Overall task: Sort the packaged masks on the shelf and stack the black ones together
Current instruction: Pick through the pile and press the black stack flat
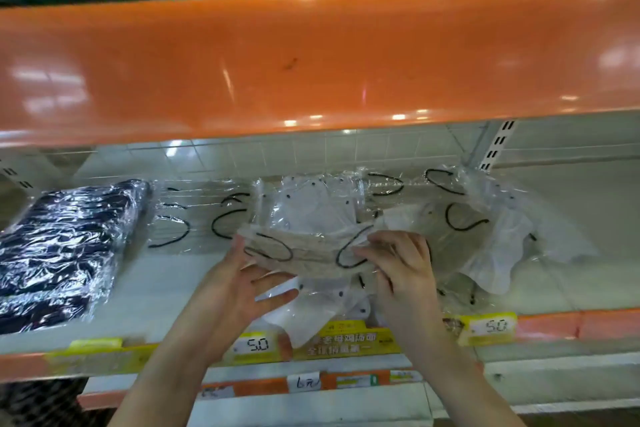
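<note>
Yellow price tags (254, 345) marked 5.0 line the front edge of the shelf (145, 291). Above them, 2 hands hold 1 beige packaged mask (304, 253) with black ear loops, raised over the shelf: the left hand (239, 284) supports its left end with fingers spread beneath, and the right hand (398, 263) pinches its right end. Beneath and behind lie white packaged masks (311, 208) in loose clear wrappers. The black packaged masks (65, 246), apparently 1 stack, rest at far left. An orange upper shelf (311, 59) spans above.
</note>
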Available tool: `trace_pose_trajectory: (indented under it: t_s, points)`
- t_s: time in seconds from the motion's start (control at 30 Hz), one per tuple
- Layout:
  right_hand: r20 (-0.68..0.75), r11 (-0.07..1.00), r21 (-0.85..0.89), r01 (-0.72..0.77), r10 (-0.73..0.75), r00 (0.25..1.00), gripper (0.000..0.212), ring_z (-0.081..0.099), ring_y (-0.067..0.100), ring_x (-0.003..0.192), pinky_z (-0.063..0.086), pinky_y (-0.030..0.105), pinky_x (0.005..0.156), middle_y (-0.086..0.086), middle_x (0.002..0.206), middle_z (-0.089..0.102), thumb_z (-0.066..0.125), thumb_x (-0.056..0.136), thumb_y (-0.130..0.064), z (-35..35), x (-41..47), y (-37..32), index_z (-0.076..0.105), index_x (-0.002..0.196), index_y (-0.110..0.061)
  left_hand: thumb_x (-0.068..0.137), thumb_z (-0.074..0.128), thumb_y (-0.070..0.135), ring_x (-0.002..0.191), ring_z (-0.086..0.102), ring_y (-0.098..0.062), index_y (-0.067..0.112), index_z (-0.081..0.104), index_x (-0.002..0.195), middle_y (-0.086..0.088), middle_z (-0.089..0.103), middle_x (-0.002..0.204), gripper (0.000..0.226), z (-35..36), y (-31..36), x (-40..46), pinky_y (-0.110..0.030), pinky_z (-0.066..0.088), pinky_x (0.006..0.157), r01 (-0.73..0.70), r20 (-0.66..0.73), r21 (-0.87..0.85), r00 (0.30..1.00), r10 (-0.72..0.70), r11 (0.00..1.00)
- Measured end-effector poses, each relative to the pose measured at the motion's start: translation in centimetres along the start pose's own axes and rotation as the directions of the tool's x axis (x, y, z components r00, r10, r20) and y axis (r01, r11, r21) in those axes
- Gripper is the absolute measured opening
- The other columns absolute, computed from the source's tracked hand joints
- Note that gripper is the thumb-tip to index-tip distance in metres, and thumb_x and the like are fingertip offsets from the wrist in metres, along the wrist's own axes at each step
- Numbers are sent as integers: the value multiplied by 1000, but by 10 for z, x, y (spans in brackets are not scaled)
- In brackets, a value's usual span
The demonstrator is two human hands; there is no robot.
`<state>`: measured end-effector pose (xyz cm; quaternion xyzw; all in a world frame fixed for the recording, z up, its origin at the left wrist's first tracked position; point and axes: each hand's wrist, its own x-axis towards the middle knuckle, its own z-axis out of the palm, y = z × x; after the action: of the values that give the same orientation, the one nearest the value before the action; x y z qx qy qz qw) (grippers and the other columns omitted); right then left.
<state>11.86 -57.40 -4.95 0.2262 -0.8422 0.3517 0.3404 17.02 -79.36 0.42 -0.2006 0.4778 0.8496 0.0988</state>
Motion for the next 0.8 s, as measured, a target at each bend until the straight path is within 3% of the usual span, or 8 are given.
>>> trace_pose_trajectory:
  t_s: [0.07,0.17,0.3,0.47,0.63,0.8]
  points:
    - [51,1000,1,27,-27,998,31,52,24,95,35,19,94,6,101,62,47,81,0,13,-4,-7,74,89,-12,83,63,13,88,69,-35,-4,61,103,-24,69,97,26,-14,5,-4,-43,59,66,-6,-48,30,999,7,1000]
    - [107,997,-59,45,-38,994,32,54,24,95,46,36,80,1,100,62,47,79,-3,31,-8,-23,73,91,-18,84,47,-16,78,71,-33,-3,59,103,-19,71,87,26,-35,11,-12,-37,59,64,-48,-125,135,990,65,990]
    - [244,970,-190,153,-104,964,32,53,22,94,39,35,83,-3,100,60,60,70,-8,56,-9,-54,66,96,-26,88,35,-20,69,71,-25,2,58,98,-13,72,77,33,-58,20,-14,-33,60,66,-107,-237,192,959,152,976]
    - [430,982,-90,168,-114,895,50,53,18,95,34,29,87,-5,99,59,81,59,-8,87,-12,-88,65,102,-26,89,36,-18,69,71,-21,5,59,93,-10,72,76,32,-87,31,-17,-30,60,68,-201,-287,181,925,247,963]
    - [399,982,-105,158,-104,911,46,57,21,89,36,29,78,-3,96,60,78,60,0,124,3,-108,68,100,-22,90,39,-18,60,68,-15,1,56,91,-16,65,74,25,-120,45,-12,-26,59,64,-256,-356,242,874,331,936]
    - [427,977,-171,126,-42,903,45,59,18,85,39,27,74,-6,90,61,83,53,-7,161,20,-122,70,92,-25,88,47,-16,78,67,-23,-2,59,106,-16,66,88,26,-152,62,14,-21,57,66,-218,-328,483,853,406,848]
